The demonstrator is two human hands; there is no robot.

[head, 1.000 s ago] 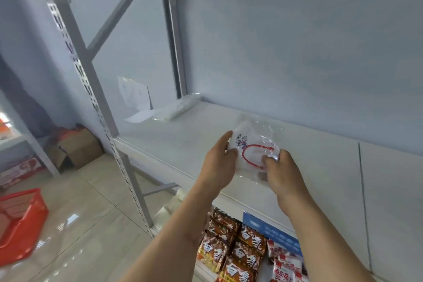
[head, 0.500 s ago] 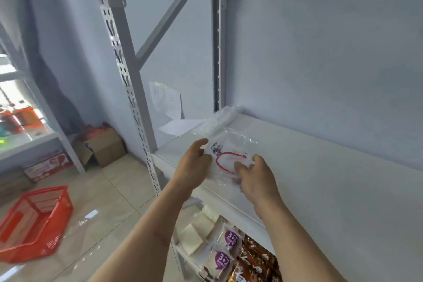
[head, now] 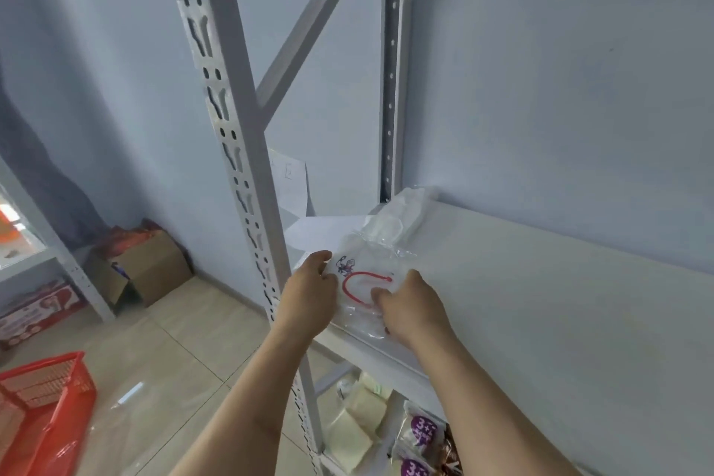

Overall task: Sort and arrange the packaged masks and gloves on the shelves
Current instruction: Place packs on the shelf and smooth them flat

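While both hands grip the clear packet (head: 363, 282), the left hand (head: 309, 298) at its left edge and the right hand (head: 411, 307) low on its right, it hovers over the shelf (head: 541, 305) front corner; lay it flat beside the other packet (head: 402, 213). The red basket (head: 50, 398) by that shelf looks empty.

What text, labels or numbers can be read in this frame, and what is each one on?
"3+2": purple snack packets on the lower shelf.
Clear packet held by left hand and right hand: red loop, dark blue logo, no legible words.
Paper sheet on the wall: marks too faint.
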